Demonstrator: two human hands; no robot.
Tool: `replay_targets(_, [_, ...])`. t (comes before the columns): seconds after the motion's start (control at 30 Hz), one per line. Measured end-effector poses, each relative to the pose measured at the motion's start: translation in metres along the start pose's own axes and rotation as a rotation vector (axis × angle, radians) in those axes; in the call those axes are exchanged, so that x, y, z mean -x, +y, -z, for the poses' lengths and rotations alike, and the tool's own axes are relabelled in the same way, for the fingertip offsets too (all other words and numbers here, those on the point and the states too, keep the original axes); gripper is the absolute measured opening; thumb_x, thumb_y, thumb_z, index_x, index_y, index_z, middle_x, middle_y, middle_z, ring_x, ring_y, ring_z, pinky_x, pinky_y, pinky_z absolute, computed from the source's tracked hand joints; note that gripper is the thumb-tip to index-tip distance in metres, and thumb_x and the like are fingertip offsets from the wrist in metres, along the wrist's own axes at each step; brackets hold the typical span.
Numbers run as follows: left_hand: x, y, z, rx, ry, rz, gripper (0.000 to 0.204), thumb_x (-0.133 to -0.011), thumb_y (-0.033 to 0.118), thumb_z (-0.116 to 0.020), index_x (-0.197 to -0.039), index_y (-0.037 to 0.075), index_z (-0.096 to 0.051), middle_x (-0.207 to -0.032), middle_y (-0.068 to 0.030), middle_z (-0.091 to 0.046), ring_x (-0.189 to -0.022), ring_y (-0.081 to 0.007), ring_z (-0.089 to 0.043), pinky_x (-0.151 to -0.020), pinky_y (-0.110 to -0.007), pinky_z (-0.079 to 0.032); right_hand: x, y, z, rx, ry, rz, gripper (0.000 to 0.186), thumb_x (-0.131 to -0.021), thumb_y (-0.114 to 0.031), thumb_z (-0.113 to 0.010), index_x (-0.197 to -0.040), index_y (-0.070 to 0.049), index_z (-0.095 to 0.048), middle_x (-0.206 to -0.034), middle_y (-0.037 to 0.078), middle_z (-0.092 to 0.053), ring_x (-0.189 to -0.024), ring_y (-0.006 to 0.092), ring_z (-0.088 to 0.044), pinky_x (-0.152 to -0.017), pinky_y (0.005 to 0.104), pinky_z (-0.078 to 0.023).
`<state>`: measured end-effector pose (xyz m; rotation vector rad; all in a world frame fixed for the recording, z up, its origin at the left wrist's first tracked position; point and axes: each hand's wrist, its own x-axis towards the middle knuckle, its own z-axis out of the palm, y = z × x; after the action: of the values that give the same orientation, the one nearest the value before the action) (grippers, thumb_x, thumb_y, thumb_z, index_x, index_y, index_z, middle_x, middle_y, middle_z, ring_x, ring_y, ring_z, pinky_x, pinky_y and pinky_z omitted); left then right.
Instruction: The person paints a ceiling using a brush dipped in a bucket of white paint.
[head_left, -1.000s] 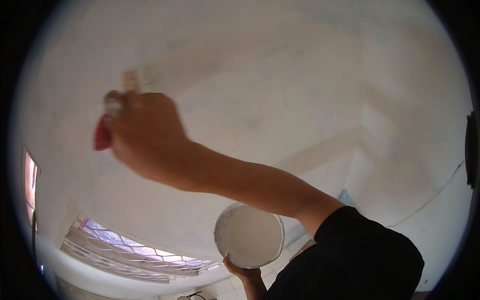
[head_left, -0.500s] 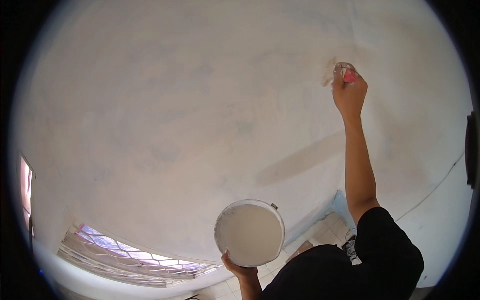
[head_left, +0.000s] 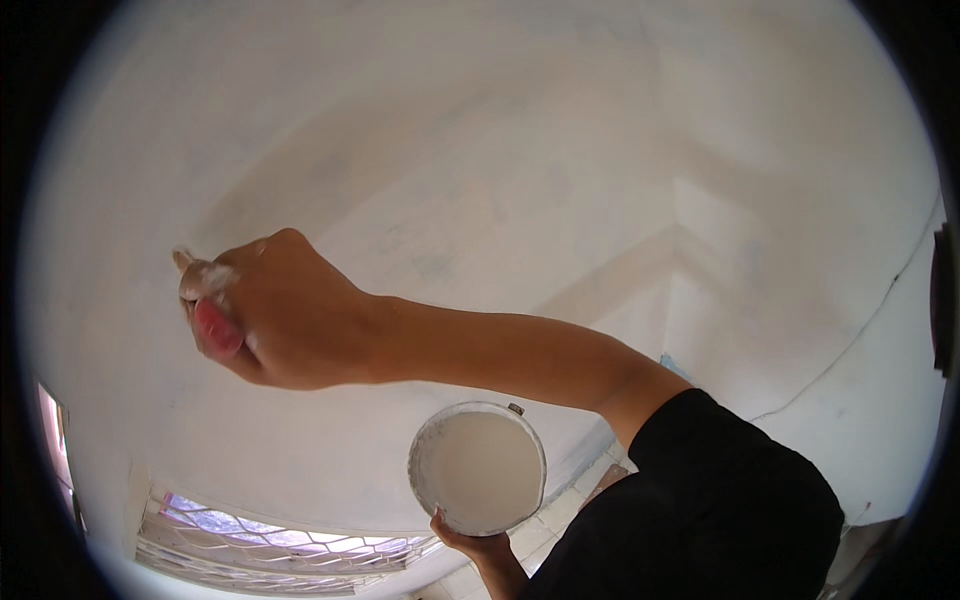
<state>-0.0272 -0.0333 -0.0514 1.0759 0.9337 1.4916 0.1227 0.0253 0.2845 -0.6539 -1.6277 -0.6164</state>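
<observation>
the person is standing close under a white plastered surface (head_left: 480,150), and the right hand (head_left: 275,315) is reaching up and across to the left side of the view, its arm stretched out from a black sleeve (head_left: 720,490) at the lower right. the forearm is running almost level, the wrist bending slightly so the knuckles are facing up toward the plaster. the fingers are curling tightly around the red handle of a brush (head_left: 212,322), and only a pale tip of the brush is showing past the thumb, touching or just meeting the surface; paint is smeared white over the knuckles nearest it.

the left hand (head_left: 478,545) is sitting low in the middle, fingers cupping under the rim of a round white bucket (head_left: 478,467) full of white paint, holding it upright well below the right forearm and apart from it.

around the brush hand the plaster is spreading wide and bare, above and to the right. further right a corner line is running down where two surfaces are meeting, with a thin dark cable (head_left: 880,310) crossing the far one. at the lower left a window with a metal grille (head_left: 270,540) is bounding the surface, near the bucket but not touching it.
</observation>
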Motion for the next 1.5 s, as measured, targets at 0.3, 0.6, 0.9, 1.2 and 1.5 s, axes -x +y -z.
replay_targets(0.3, [-0.008, -0.015, 0.03, -0.288, -0.245, -0.51, 0.044, -0.083, 0.019, -0.054, -0.118, 0.006, -0.031, -0.114, -0.0171, -0.046, -0.104, -0.0255, -0.049, -0.082, -0.04, -0.048, 0.123, 0.132, 0.179, 0.012, 0.442, -0.412, 0.015, -0.087, -0.012, -0.053, -0.098, -0.004, -0.057, -0.067, 0.0, -0.061, -0.055, 0.0068, -0.056, -0.05, 0.0223, -0.047])
replay_targets(0.6, [-0.015, -0.018, 0.032, 0.338, -0.155, 0.06, 0.067, -0.069, 0.019, -0.072, -0.119, 0.002, -0.03, -0.116, -0.0169, -0.044, -0.1, -0.0255, -0.051, -0.082, -0.04, -0.047, 0.112, 0.128, 0.187, 0.843, 0.342, -0.184, 0.021, -0.079, -0.019, -0.055, -0.067, -0.003, -0.061, -0.064, 0.017, -0.059, -0.056, 0.0331, -0.056, -0.053, 0.0409, -0.045])
replay_targets(0.9, [-0.021, -0.03, 0.052, -0.339, -0.286, -0.666, 0.067, -0.069, 0.013, -0.071, -0.12, 0.004, -0.029, -0.115, -0.0177, -0.045, -0.1, -0.0242, -0.051, -0.077, -0.037, -0.048, -0.003, -0.039, -0.052, -0.059, -0.021, -0.042, 0.003, -0.066, -0.013, -0.064, -0.065, -0.011, -0.065, -0.096, 0.007, -0.063, -0.086, 0.0216, -0.06, -0.065, 0.0351, -0.049])
replay_targets(1.2, [-0.016, 0.015, 0.022, 0.599, 0.133, 0.367, 0.069, -0.07, 0.011, -0.07, -0.123, 0.004, -0.026, -0.113, -0.0184, -0.045, -0.103, -0.0251, -0.049, -0.082, -0.04, -0.045, 0.059, 0.039, -0.047, -0.158, 0.383, -0.076, 0.005, -0.076, -0.005, -0.061, -0.079, -0.002, -0.059, -0.077, 0.01, -0.062, -0.066, 0.0204, -0.061, -0.056, 0.0278, -0.05])
replay_targets(1.5, [-0.015, 0.009, 0.027, 0.176, -0.133, 0.303, 0.052, -0.08, 0.043, -0.037, -0.112, 0.002, -0.048, -0.108, -0.0111, -0.052, -0.101, -0.0239, -0.05, -0.083, -0.037, -0.042, 0.181, 0.072, 0.135, 0.635, 0.543, -0.442, 0.012, -0.08, -0.008, -0.059, -0.09, -0.001, -0.06, -0.063, 0.007, -0.059, -0.054, 0.0166, -0.06, -0.049, 0.0253, -0.048])
